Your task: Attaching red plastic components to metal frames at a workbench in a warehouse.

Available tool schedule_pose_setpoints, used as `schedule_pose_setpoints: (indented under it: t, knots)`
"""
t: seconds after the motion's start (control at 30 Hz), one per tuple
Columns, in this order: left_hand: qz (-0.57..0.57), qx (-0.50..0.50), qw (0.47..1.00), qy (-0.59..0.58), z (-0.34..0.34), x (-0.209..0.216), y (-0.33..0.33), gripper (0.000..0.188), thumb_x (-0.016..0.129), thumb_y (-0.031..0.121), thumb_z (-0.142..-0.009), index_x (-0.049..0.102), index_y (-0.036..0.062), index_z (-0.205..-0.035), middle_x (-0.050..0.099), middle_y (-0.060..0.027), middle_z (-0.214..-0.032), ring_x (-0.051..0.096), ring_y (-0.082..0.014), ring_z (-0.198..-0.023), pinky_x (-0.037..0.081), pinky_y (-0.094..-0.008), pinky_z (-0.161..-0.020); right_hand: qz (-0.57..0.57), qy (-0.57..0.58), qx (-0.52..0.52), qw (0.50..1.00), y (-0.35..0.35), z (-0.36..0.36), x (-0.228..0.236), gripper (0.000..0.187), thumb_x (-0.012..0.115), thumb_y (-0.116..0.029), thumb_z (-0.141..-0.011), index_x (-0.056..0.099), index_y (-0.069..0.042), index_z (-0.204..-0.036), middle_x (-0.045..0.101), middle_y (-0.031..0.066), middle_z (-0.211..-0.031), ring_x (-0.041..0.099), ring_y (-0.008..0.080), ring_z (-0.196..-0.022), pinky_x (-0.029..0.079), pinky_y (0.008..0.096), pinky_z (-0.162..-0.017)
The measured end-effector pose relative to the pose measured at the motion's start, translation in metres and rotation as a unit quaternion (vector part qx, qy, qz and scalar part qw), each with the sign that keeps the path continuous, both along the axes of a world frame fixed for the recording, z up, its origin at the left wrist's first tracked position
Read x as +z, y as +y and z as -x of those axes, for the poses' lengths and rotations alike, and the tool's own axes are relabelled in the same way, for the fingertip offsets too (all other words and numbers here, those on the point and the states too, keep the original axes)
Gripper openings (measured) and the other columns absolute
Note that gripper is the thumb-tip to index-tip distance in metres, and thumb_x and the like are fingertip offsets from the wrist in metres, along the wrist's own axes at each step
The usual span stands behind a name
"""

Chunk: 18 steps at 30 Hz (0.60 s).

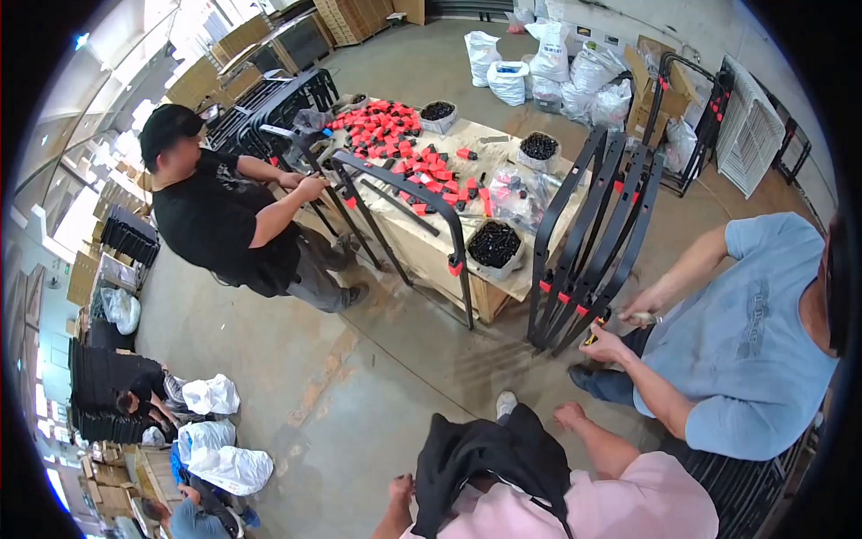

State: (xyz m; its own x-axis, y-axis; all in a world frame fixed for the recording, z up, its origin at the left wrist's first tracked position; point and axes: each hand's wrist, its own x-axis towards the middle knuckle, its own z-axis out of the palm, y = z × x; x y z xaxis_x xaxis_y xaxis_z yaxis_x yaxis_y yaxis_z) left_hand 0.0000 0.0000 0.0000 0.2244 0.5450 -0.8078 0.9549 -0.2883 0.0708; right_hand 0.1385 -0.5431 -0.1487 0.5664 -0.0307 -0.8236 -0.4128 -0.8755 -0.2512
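My left hand [401, 488] hangs low at my left side with its fingers curled, and nothing shows in it. On the other side my right hand [567, 415] is held out from my body, loosely closed, with no object visible in it. Black cloth [489, 454] lies over the front of my pink shirt, between my arms. Nearest to my right hand are several curved black tube frames [575, 260] with red fittings, leaning together at the table's near right corner. Another black frame [458, 225] stands against the table's near side. Neither hand touches them.
A wooden work table [480, 292] holds a pile of red plastic parts [382, 126] and tubs of small black parts [494, 244]. One co-worker [220, 216] stands left, hands on a frame. Another [754, 332] stands right, holding hand tools. White sacks [549, 54] line the back wall.
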Motion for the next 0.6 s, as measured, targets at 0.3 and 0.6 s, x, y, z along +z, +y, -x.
schedule_pose_setpoints:
  t: [0.3, 0.6]
  knots:
    - [0.064, -0.015, 0.930, -0.360, -0.239, -0.013, -0.012, 0.038, 0.063, 0.030, -0.105, 0.076, -0.0004, -0.125, 0.080, -0.0159, -0.101, 0.076, -0.0243, -0.093, 0.059, -0.0386, -0.089, -0.116, -0.110, -0.094, 0.983, 0.104, -0.148, 0.154, 0.037, 0.067, -0.035, -0.092, 0.082, -0.011, -0.114, 0.080, 0.0173, -0.109, 0.076, 0.0336, -0.110, 0.059, 0.0429, -0.098]
    - [0.089, -0.254, 0.613, -0.743, -0.619, 0.274, -0.089, 0.016, 0.064, 0.003, -0.106, 0.073, 0.0000, -0.118, 0.075, -0.0122, -0.105, 0.071, -0.0248, -0.096, 0.056, -0.0357, -0.089, -0.195, -0.422, -0.219, 0.858, 0.175, -0.351, 0.351, 0.026, 0.072, -0.018, -0.097, 0.078, -0.004, -0.119, 0.079, 0.0132, -0.100, 0.075, 0.0230, -0.082, 0.059, 0.0357, -0.077]
